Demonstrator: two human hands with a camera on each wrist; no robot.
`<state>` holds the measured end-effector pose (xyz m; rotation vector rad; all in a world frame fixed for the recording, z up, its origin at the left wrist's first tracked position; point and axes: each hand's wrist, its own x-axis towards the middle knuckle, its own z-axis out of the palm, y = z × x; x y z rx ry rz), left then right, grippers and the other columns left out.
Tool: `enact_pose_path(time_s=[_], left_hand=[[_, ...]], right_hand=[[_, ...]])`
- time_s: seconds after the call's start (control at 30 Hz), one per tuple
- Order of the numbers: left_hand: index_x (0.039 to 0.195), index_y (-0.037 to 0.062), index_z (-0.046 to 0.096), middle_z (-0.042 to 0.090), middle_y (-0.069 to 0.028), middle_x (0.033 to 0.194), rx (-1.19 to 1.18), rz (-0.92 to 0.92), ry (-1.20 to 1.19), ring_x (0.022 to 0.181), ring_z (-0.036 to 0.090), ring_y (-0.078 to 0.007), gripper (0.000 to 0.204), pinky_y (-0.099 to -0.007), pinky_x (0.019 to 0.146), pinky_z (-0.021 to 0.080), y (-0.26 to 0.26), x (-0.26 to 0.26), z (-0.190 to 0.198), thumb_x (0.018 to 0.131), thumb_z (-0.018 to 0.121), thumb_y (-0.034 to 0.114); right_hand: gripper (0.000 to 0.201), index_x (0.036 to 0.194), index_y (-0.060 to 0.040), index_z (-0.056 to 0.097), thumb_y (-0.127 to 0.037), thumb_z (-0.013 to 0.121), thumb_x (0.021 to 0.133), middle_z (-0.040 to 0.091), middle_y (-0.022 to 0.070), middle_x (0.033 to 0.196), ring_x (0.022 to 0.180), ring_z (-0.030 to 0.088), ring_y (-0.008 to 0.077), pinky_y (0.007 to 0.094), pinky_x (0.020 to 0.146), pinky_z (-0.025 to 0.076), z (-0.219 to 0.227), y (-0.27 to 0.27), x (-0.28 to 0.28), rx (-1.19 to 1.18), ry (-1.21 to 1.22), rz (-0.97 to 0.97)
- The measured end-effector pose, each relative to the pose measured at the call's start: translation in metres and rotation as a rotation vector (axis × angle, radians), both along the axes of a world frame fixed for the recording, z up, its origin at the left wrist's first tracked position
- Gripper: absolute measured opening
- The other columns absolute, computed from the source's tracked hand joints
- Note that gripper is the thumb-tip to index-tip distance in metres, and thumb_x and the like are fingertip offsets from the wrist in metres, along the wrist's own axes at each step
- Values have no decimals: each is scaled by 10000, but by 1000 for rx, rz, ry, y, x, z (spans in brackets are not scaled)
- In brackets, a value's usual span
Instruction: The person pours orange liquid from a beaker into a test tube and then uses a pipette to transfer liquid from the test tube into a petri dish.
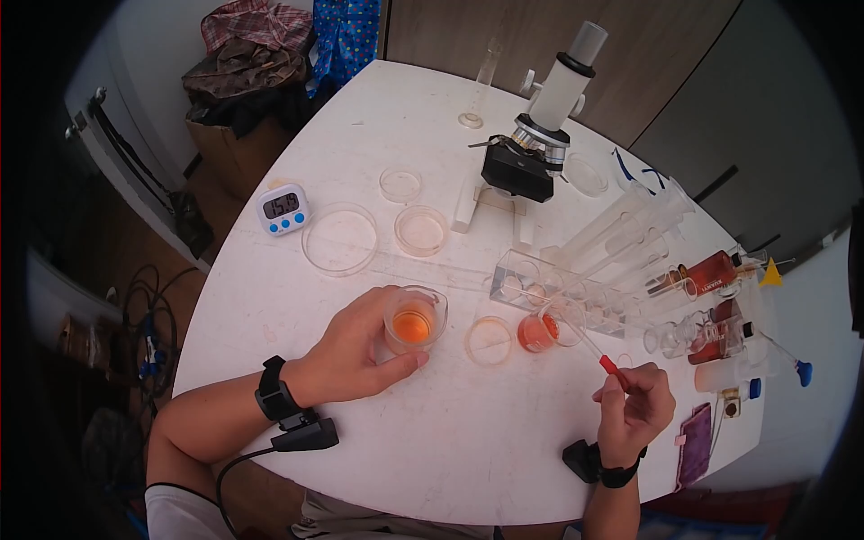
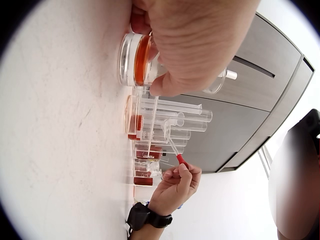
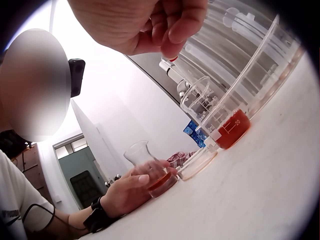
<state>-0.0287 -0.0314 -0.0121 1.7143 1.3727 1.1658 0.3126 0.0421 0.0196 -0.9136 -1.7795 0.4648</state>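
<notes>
My left hand (image 1: 346, 351) grips a clear glass flask (image 1: 416, 324) with orange liquid in its bottom; in the right wrist view its neck narrows and its lip flares. The flask's base is down at the white table. In my right hand (image 1: 635, 407) is a glass dropper, pinched by its red rubber bulb (image 1: 609, 364). The dropper's tube slants left and down over a small graduated beaker (image 1: 537, 335) of red-orange liquid. Between the flask and that beaker lies a shallow clear dish (image 1: 489, 343).
A clear test tube rack (image 1: 513, 274) stands just behind the beaker. Behind it is a microscope (image 1: 540, 135). Several bottles, including a brown-red one (image 1: 713, 272), crowd the right side. Petri dishes (image 1: 340, 239) and a digital timer (image 1: 283, 210) lie at the left.
</notes>
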Motion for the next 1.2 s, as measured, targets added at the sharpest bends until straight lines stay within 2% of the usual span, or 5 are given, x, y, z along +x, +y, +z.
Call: enact_pose_path(time_s=[0.47, 0.7, 1.0, 1.1, 1.2], left_hand=[[1358, 55, 578, 649, -147, 1289, -2, -1, 4, 1190, 621, -311, 531, -397, 1047, 475, 0, 0, 1, 876, 792, 128], [1346, 52, 587, 649, -150, 1293, 1, 2, -8, 1193, 623, -310, 520, -398, 1048, 476, 0, 0, 0, 874, 792, 123], [1341, 50, 583, 649, -156, 1304, 6, 1, -6, 1207, 619, -322, 516, -405, 1059, 472, 0, 0, 1, 876, 791, 129], [1342, 53, 581, 649, -156, 1305, 0, 2, 0, 1207, 619, -325, 516, -406, 1059, 472, -1, 1, 2, 878, 790, 132], [1344, 55, 580, 649, -157, 1305, 2, 1, 5, 1208, 620, -325, 516, -406, 1059, 472, 0, 0, 2, 879, 789, 134]], right_hand=[[107, 915, 54, 652, 116, 676, 831, 638, 86, 707, 582, 570, 133, 254, 577, 430, 2, 1, -3, 10, -27, -18], [123, 954, 56, 643, 94, 707, 856, 641, 86, 725, 590, 572, 130, 245, 592, 442, 0, 1, -1, 7, 13, -12], [215, 1011, 52, 644, 55, 769, 837, 681, 101, 760, 633, 664, 159, 237, 629, 481, -4, -4, 3, 55, 82, 1], [265, 997, 61, 670, 68, 798, 765, 736, 164, 821, 645, 736, 206, 269, 627, 570, -1, -3, -2, 106, -46, 140], [288, 1002, 61, 675, 74, 805, 745, 744, 173, 829, 643, 750, 224, 286, 612, 588, 7, -6, -8, 176, -191, 190]])
